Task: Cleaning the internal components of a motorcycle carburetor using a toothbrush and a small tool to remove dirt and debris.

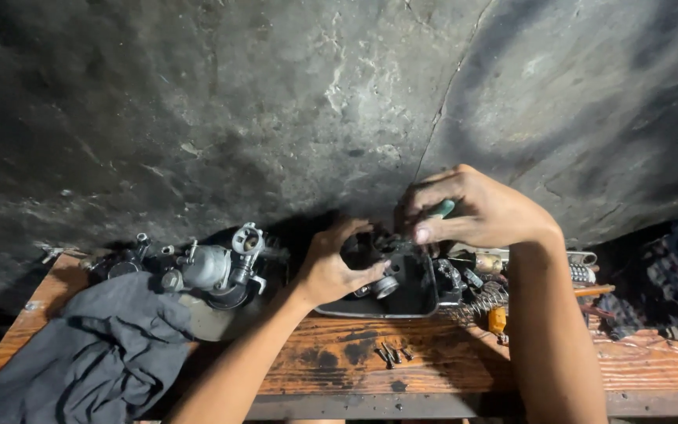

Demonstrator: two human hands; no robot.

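Note:
My left hand (pixel 331 267) grips a dark metal engine part (pixel 382 271) that sits in a black tray (pixel 417 302) at the back of a wooden bench (pixel 449 365). My right hand (pixel 476 208) is closed around a tool with a pale green handle (pixel 442 208), its tip pointing down into the part; the tip itself is hidden by my fingers. A silver carburettor body (pixel 221 267) lies to the left of my left hand on a round dark dish.
A dark grey cloth (pixel 96 345) covers the bench's left end. A few small screws (pixel 390 353) lie in front of the tray. A coil spring (pixel 488 298), pliers and other tools (pixel 582 271) lie behind my right arm. A rough concrete wall (pixel 315 102) rises directly behind.

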